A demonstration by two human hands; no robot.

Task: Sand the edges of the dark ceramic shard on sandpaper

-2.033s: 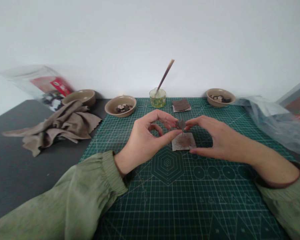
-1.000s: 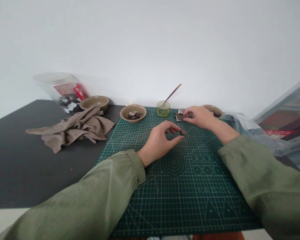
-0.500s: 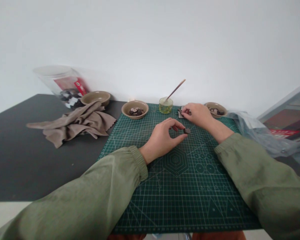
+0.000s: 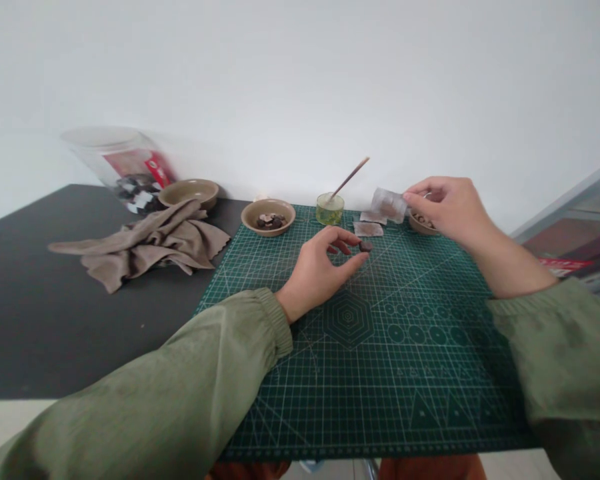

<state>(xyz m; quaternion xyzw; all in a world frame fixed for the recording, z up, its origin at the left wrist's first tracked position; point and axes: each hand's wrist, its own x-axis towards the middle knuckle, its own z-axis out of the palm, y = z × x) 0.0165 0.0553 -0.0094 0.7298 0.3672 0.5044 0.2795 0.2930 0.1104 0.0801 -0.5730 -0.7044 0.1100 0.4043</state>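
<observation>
My left hand (image 4: pixel 325 270) rests on the green cutting mat (image 4: pixel 360 353) and pinches a small dark round piece (image 4: pixel 365 246) between thumb and fingertips. Raised above the mat's far right, my right hand (image 4: pixel 447 210) holds a small pale square sheet (image 4: pixel 389 203) by its edge. Below that sheet, two more small sheets (image 4: pixel 370 225) lie on the mat.
A glass cup of yellowish liquid with a brush (image 4: pixel 330 208) stands at the mat's far edge. Tan bowls sit at the back: one with dark pieces (image 4: pixel 269 216), one empty (image 4: pixel 189 192), one behind my right hand (image 4: pixel 422 222). A brown cloth (image 4: pixel 145 243), plastic jar (image 4: pixel 120 167) and clear bag (image 4: pixel 555 257) flank the mat.
My right hand reached to the sheets at the far edge of the mat and has now lifted one pale sheet into the air. My left hand kept its pinch on the dark piece.
</observation>
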